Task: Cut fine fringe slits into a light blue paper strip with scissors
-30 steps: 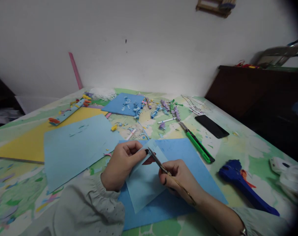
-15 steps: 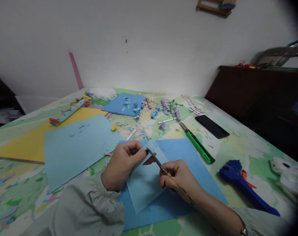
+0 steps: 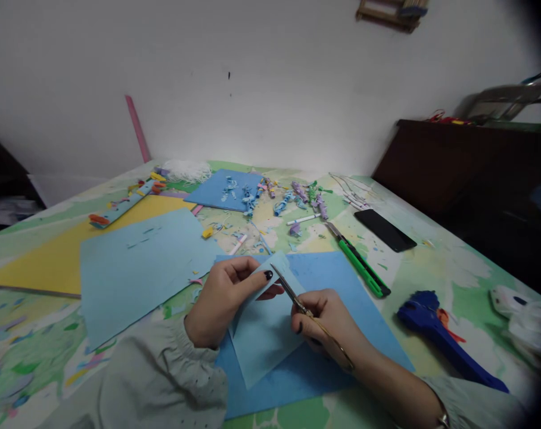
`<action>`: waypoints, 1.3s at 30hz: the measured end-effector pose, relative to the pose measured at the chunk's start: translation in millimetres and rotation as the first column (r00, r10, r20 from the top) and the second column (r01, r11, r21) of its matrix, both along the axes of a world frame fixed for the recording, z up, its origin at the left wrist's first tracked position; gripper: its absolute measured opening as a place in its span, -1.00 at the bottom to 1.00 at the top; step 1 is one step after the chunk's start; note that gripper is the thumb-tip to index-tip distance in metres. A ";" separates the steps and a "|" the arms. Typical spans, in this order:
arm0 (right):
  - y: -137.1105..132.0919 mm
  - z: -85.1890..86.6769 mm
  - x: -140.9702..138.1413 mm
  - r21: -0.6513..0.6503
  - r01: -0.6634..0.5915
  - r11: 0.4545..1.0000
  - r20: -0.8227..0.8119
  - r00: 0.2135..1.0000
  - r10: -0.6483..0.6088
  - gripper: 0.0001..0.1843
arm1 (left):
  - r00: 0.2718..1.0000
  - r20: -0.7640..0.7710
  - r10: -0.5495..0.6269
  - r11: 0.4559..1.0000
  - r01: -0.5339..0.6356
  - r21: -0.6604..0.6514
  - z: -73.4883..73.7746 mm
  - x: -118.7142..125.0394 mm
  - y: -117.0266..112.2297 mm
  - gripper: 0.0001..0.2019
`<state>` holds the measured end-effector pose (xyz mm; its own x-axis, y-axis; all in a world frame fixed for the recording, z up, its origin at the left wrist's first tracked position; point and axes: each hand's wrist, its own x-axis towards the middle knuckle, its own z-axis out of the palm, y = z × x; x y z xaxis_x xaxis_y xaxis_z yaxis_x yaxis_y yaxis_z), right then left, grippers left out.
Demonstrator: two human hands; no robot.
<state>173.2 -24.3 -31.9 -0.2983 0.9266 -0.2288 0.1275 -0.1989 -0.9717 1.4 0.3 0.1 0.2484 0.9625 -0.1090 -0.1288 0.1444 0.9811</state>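
A light blue foam sheet (image 3: 264,342), its upper part folded over or bent up, is pinched between the thumb and fingers of my left hand (image 3: 228,292). My right hand (image 3: 328,325) is closed round a pair of scissors (image 3: 292,293) with gold-coloured handles. The blades point up and left, their tips against the sheet beside my left thumb. Beneath both hands lies a darker blue sheet (image 3: 342,286). My right fingers partly cover the scissor handles.
A green utility knife (image 3: 363,265), a black phone (image 3: 384,229) and a dark blue tool (image 3: 449,339) lie to the right. At left are a light blue sheet (image 3: 140,274) and a yellow sheet (image 3: 38,262). Curled foam pieces (image 3: 297,193) and scraps litter the back.
The scissors have shifted slightly, with the handles and blades at a slightly different angle. My right hand has moved a little; my left hand keeps its pinch on the sheet.
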 end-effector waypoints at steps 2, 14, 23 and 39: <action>0.0 -0.5 0.4 0.007 -0.018 1.000 -0.019 1.000 0.018 -0.56 | 1.000 -0.017 0.022 1.000 -0.021 0.012 0.8 -0.2 -0.3 -0.85; -1.5 0.1 3.0 0.041 -0.075 0.996 -0.071 0.994 0.078 -0.50 | 0.995 -0.088 0.052 0.998 -0.049 0.042 1.7 1.0 0.5 -0.83; -0.4 -1.5 0.7 0.014 -0.061 0.998 -0.056 0.996 0.062 -0.53 | 0.991 -0.122 0.057 0.996 -0.049 0.074 -1.1 -0.2 1.0 -0.82; -1.0 2.2 -1.5 0.016 -0.035 0.999 -0.031 0.999 0.035 -0.56 | 0.994 -0.101 0.052 0.998 -0.047 0.053 -1.6 -0.5 0.3 -0.84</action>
<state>171.8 -25.2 -29.7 -0.3372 0.9189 -0.2045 0.1037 -0.1796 -0.9783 0.9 0.6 -1.5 0.1907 0.9782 -0.0823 -0.0330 0.0901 0.9954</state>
